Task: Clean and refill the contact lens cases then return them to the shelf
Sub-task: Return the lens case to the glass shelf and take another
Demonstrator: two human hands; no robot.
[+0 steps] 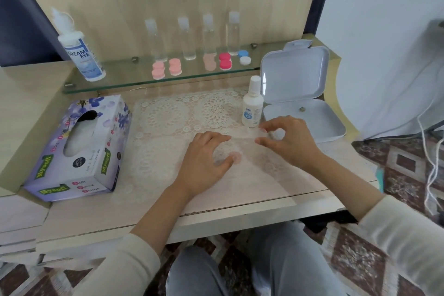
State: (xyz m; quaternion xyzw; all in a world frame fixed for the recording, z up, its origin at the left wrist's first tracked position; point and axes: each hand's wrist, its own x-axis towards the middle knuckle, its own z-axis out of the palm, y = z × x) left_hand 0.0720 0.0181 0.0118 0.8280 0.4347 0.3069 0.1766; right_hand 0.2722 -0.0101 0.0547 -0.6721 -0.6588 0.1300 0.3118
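Note:
Several lens cases stand on the glass shelf (120,83): two light pink ones (158,70) (175,67), a pale pink one (209,62), a hot pink one (225,61) and a blue and white one (244,57). A thin, nearly see-through tissue (242,144) lies on the lace mat (168,115). My left hand (204,158) rests flat on it with fingers spread. A small pink round piece (237,157) shows faintly by that hand's thumb. My right hand (286,142) pinches the tissue's right edge with curled fingers. A small white solution bottle (251,103) stands just behind it.
A large Dream Eye solution bottle (79,48) stands at the shelf's left end, with several clear bottles (188,38) behind the cases. A tissue box (79,146) sits at the left of the table. An open white hinged box (300,94) lies at the right.

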